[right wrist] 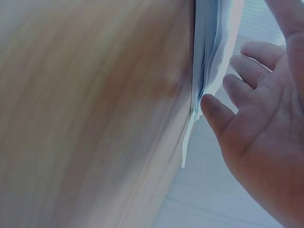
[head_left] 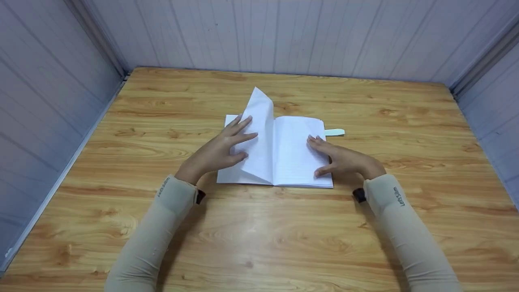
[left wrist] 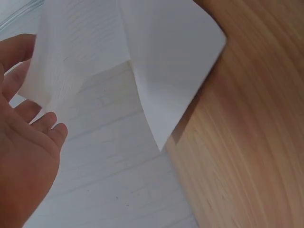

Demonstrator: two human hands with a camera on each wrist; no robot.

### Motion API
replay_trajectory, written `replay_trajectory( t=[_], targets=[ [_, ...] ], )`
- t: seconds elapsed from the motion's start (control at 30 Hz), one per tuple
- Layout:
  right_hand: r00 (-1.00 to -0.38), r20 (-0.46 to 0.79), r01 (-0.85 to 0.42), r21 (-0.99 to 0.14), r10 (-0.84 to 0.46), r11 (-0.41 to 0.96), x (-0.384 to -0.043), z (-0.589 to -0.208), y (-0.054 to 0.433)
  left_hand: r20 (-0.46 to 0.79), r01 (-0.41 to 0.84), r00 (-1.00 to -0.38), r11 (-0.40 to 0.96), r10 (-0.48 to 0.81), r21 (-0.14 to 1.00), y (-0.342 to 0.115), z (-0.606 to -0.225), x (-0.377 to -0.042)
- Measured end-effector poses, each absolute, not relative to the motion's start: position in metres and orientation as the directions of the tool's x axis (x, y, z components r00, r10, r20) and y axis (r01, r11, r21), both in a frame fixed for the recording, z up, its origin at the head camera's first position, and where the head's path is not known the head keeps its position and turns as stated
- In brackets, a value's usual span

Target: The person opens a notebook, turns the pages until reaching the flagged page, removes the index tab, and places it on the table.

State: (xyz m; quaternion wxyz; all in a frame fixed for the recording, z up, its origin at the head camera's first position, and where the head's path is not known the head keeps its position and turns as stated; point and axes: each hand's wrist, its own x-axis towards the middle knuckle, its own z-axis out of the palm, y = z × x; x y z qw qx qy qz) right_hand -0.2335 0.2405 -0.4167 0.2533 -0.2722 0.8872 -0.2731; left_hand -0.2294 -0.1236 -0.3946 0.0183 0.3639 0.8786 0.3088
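Observation:
An open notebook (head_left: 298,158) with lined white pages lies in the middle of the table. One leaf (head_left: 259,121) stands raised over its left side, the upper corner pointing up; in the left wrist view the leaf (left wrist: 166,61) curves. My left hand (head_left: 221,150) has its fingers spread against this leaf. On the outer part of the right page lies my right hand (head_left: 338,158), fingers extended and thumb apart. A pale green strip (head_left: 335,132) sticks out from the notebook's right edge. In the right wrist view, that hand (right wrist: 261,118) is beside the page edges (right wrist: 209,52).
The notebook rests on a wood-grain table (head_left: 259,231). A pale panelled wall (head_left: 259,36) rises behind the table's back edge, with further panels to the left and right. Dark bands (head_left: 359,195) show under both sleeve cuffs.

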Motion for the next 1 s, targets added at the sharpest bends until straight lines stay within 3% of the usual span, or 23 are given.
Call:
replay_trajectory(
  t=[0.37,0.67,1.0],
  targets=[
    [-0.705,-0.388,-0.286,-0.611,-0.594,0.738,-0.235,-0.418,0.241,-0.105,0.490,-0.779,0.705,0.618,0.514,-0.129,-0.404,-0.234],
    [-0.682,-0.416,-0.305,-0.585,-0.602,0.751,-0.234,-0.417,0.241,-0.373,0.392,-0.710,0.775,0.598,0.495,-0.132,-0.414,-0.239],
    [-0.680,-0.431,-0.299,-0.576,-0.593,0.761,-0.234,-0.415,0.243,-0.439,0.359,-0.671,0.780,0.598,0.513,-0.131,-0.416,-0.250]
  ],
)
